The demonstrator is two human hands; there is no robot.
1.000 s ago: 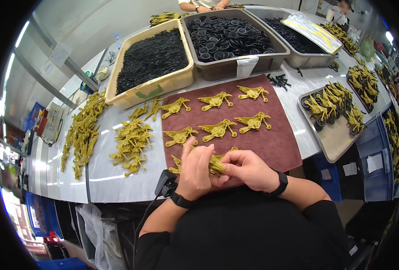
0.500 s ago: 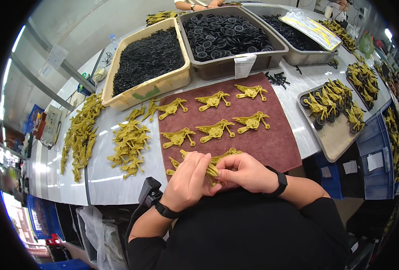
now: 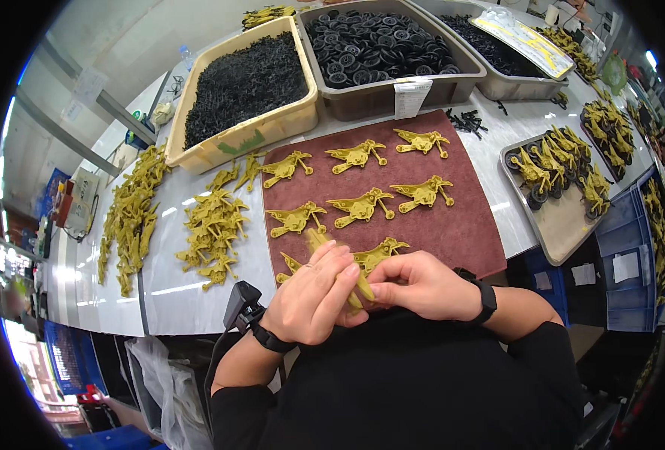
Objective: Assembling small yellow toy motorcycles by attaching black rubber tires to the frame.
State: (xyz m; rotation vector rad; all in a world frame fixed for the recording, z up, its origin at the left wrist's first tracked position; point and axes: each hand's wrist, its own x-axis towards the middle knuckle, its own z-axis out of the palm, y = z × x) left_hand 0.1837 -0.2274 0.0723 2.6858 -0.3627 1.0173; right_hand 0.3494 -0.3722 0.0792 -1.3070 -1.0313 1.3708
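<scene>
Close to my body, my left hand (image 3: 311, 298) is closed round an olive-yellow plastic part (image 3: 362, 289), whose upper end sticks out past the fingers. My right hand (image 3: 428, 288) pinches the lower end of the same part between thumb and fingers. Much of it is hidden by the hands. Beyond them, several matching yellow parts (image 3: 360, 208) lie in rows on a dark red cloth mat (image 3: 464, 217). One yellow part (image 3: 381, 253) of the nearest row lies just past my fingers, partly covered.
Loose yellow parts (image 3: 211, 232) are heaped left of the mat. Behind stand a cream bin (image 3: 261, 137) of small black pieces and a grey bin (image 3: 347, 105) of black wheels. At right, a tray (image 3: 561, 238) carries yellow parts with wheels; small black pins (image 3: 467, 122) lie near the mat.
Both hands have shifted slightly, still holding the yellow part, which sits at a slightly different angle. The view has moved a little, and a person's hands at the back have left it.
</scene>
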